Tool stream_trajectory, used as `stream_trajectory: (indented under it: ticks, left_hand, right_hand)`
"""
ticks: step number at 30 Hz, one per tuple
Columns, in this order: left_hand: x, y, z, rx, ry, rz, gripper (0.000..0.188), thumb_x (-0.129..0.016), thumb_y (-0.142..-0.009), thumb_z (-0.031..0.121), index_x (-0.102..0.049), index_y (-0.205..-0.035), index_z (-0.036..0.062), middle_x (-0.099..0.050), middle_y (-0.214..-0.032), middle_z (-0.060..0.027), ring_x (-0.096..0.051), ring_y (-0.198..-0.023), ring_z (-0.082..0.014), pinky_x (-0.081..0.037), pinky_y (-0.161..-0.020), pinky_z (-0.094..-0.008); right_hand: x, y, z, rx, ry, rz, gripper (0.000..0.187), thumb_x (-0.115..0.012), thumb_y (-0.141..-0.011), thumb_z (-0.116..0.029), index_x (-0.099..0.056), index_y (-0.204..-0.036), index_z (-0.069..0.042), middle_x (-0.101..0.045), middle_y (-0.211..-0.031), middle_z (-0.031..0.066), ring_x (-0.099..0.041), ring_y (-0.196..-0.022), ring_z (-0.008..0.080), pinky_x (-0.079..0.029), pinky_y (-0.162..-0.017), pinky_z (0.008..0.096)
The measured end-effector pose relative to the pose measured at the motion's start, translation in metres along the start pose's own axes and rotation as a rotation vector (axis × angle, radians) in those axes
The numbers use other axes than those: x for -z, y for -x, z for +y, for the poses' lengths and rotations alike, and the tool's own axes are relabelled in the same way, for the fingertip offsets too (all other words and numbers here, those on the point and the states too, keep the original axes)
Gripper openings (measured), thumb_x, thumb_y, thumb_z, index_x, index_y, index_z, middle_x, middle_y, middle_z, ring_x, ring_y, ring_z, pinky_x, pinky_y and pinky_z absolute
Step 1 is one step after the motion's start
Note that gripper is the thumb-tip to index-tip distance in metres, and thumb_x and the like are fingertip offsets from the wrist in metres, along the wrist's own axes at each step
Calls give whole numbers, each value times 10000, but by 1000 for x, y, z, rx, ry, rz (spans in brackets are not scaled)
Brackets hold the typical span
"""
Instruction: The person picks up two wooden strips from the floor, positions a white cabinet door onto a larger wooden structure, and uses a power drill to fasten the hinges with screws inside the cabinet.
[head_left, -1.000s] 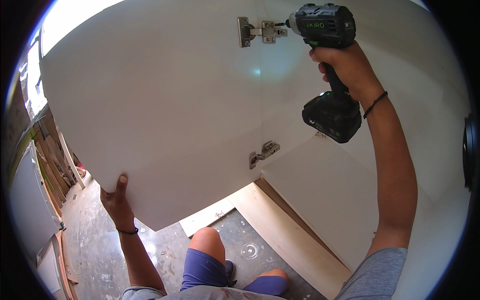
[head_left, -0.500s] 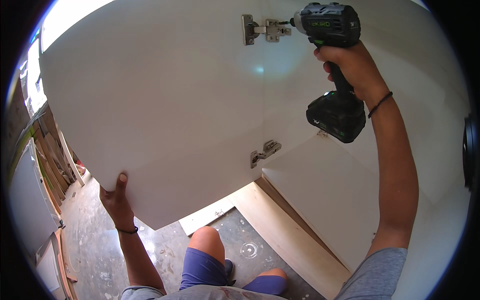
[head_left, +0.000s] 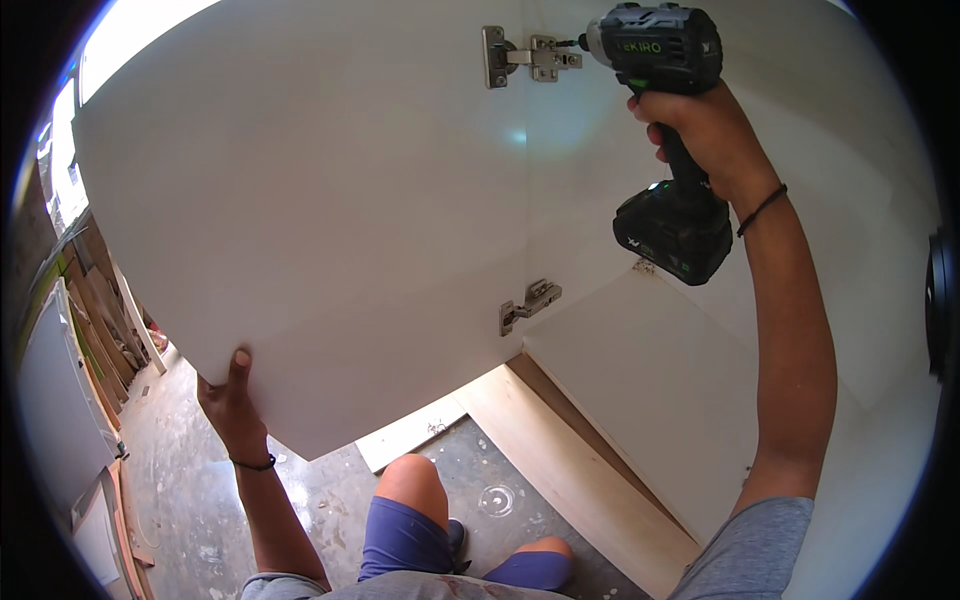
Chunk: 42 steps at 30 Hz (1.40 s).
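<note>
Right hand: wrapped round the grip of the black cordless driver, high at right; some fingers are masked by the handle.
Left hand: holding the white door panel near its lower left corner, thumb on the near face; fingers behind it hidden.
Driver bit: at the plate of the upper hinge; from here, whether it is seated in a screw cannot be told.
Slip hazard: a tilted bit could jump out and score the side wall.
Sag hazard: should the left grip slacken, the door panel could droop and pull the upper hinge askew.
Lower hinge: spans door panel and side wall; fixings too small to make out.
Door panel, top: cut off by the view's rim.
</note>
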<state>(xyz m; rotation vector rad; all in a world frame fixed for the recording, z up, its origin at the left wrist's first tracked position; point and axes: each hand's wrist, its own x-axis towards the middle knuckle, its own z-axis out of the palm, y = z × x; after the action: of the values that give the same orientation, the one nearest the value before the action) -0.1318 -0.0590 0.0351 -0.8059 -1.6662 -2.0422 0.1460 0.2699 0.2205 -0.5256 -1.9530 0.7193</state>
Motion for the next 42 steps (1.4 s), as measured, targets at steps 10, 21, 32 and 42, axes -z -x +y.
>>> stream_trajectory:
  ticks: [10, 21, 32, 42]
  left_hand:
    - [1, -3, -5, 0, 4, -17, 412, -670, -788, 280, -557, -1045, -21, -610, -931, -82, -586, -858, -170, -466, -764, -291]
    - [-3, -2, -8, 11, 7, -34, 453, -662, -793, 304, -536, -1082, -22, -607, -959, -88, -588, -874, -176, -475, -766, -291]
    - [-5, -3, -10, 0, 65, -3, 407, -682, -779, 265, -560, -1052, -11, -616, -910, -75, -594, -834, -163, -476, -742, -283]
    - [-5, -5, -10, -3, 69, -15, 400, -670, -790, 267, -560, -1048, -19, -617, -910, -75, -594, -836, -160, -475, -745, -279]
  right_hand:
    - [-1, 2, 1, 2, -34, -4, 250, -599, -674, -125, -598, -900, -18, -599, -786, 30, -498, -567, 80, -446, -502, 252]
    - [-2, 3, 4, -13, -17, 0, 246, -599, -669, -126, -603, -891, -18, -601, -773, 25, -498, -562, 77, -447, -503, 254]
    - [-5, 0, 7, 0, -34, 5, 244, -612, -676, -130, -600, -893, -20, -596, -766, 29, -499, -562, 80, -443, -497, 254]
    - [-4, -3, 8, -10, -13, 7, 234, -613, -678, -122, -601, -885, -14, -596, -758, 29, -503, -560, 80, -439, -491, 252]
